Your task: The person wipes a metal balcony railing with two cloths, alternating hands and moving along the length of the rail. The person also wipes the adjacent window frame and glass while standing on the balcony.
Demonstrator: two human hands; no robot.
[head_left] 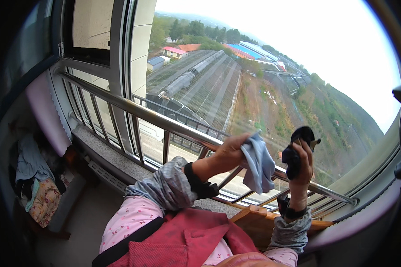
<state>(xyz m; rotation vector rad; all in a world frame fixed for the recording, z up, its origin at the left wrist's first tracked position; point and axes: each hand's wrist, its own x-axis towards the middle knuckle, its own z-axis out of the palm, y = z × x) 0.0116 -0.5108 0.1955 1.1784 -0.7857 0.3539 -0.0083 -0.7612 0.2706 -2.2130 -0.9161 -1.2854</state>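
My left hand point(229, 153) is raised above the metal railing, its fingers closed on a light blue cloth point(258, 164). The cloth hangs down in folds in front of the rail. To the right, my right hand point(304, 164) is held upright and gripped round a black object point(293, 159) with a rounded top and a small tan part. Its exact kind cannot be made out. The cloth and the black object are apart. Black bands circle both my wrists, below which grey patterned sleeves are bunched.
A shiny metal railing point(165, 116) crosses before the window. Below it runs a speckled stone sill point(98, 144). A wooden piece of furniture point(254, 216) stands close at the lower right. Clothes point(44, 202) are heaped at the left. Pinkish curtains point(49, 111) hang at both sides.
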